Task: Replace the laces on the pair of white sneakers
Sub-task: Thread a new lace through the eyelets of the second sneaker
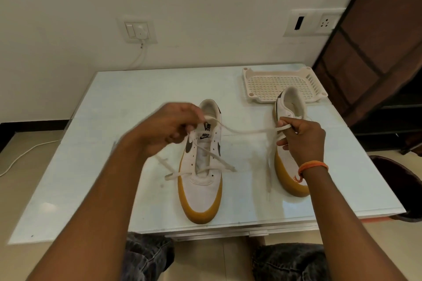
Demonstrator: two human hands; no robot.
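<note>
Two white sneakers with tan soles stand on the table. The left sneaker [202, 173] sits in the middle with a white lace [206, 167] threaded loosely through its lower eyelets. The right sneaker [288, 121] stands further right, partly hidden behind my right hand. A second white lace [249, 131] stretches in the air between my hands. My left hand [169, 126], blurred, pinches one part of it above the left sneaker's collar. My right hand [301, 138] pinches the other part, and a loose length hangs down beside the right sneaker.
A white perforated plastic tray [283, 85] sits at the table's back right. The pale glass tabletop [91, 166] ends close to my knees. A brown fabric rack [374, 52] stands to the right, a dark stool [397, 180] beside it. A wall socket with a cable [140, 32] is behind.
</note>
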